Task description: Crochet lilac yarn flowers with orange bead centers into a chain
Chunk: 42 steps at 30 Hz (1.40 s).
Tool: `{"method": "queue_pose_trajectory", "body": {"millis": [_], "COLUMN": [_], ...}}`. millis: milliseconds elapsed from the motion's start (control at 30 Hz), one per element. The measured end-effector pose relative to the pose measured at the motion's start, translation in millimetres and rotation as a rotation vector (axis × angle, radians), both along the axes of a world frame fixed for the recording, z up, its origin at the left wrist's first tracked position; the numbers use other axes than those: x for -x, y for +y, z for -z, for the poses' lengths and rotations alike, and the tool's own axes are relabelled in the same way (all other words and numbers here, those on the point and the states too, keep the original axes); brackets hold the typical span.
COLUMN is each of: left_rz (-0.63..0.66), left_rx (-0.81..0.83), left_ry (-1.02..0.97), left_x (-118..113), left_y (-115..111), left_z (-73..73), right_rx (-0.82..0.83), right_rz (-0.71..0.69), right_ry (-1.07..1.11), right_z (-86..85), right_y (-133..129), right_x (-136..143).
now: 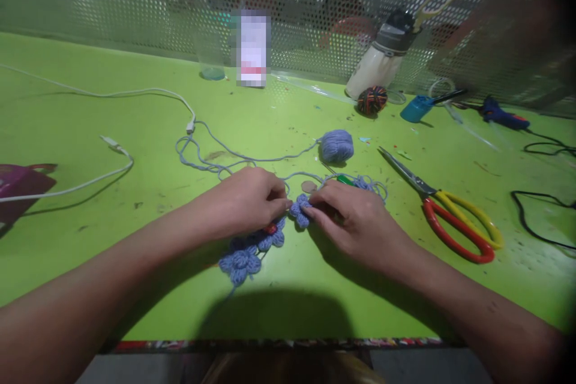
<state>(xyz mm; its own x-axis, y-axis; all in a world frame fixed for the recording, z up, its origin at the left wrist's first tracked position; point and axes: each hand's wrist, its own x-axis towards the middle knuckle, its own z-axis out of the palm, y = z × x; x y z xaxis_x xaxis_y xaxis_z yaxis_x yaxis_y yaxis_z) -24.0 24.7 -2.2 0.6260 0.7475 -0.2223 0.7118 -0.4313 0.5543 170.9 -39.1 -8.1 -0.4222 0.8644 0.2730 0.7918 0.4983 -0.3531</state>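
Note:
A small blue-purple crocheted flower [300,213] is between my two hands, just above the green table. My right hand [355,216] pinches its right side between thumb and fingers. From the left, the closed fingertips of my left hand [254,201] meet its edge; whether they grip a petal or yarn there is hard to see. Below my left hand lie more joined crocheted flowers [240,264], partly covered, with a small red object [270,228] among them. Matching yarn [288,159] runs loosely behind my hands to a yarn ball [337,146]. A green object [345,180] shows behind my right hand.
Scissors [425,189] with red and yellow handles lie at right. Behind stand a tilted bottle [378,63], a multicoloured yarn ball [372,100], a blue container [416,109] and a glue gun [504,115]. A white cable [148,91] and purple object [24,189] are at left.

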Motion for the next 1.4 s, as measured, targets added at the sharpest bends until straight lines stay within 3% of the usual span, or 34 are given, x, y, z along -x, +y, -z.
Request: {"method": "queue_pose_trajectory", "body": {"millis": [200, 433, 500, 700, 900, 1200, 1400], "left_rz": [-0.086, -0.108, -0.123, -0.203, -0.154, -0.112, -0.134], "left_rx": [-0.003, 0.379, 0.352, 0.043, 0.185, 0.169, 0.281], "left_ry": [-0.071, -0.328, -0.315, -0.190, -0.191, -0.211, -0.324], "left_x": [-6.5, -6.7, -6.7, -5.0, -5.5, -5.0, -3.7], "left_y": [-11.5, -9.5, -8.9, -4.9, -7.5, -8.9, -6.9], "left_z": [-10.4, -13.0, -13.1, -16.7, -18.2, -10.8, -4.0], "right_rx": [0.033, -0.015, -0.028, -0.046, -0.076, -0.100, -0.123], "right_rz": [0.021, -0.006, -0.002, 0.003, -0.022, -0.019, -0.027], "right_ry": [0.101, 0.178, 0.183, 0.139, 0.129, 0.105, 0.104], "right_z": [-1.3, -5.0, -5.1, -4.9, -4.5, -4.6, -4.9], "right_y": [-0.9, -3.0, -3.2, -4.1, -3.6, -4.6, -4.5], "right_x": [-2.0, -2.5, -2.1, -2.1, -1.9, -1.0, 0.1]}}
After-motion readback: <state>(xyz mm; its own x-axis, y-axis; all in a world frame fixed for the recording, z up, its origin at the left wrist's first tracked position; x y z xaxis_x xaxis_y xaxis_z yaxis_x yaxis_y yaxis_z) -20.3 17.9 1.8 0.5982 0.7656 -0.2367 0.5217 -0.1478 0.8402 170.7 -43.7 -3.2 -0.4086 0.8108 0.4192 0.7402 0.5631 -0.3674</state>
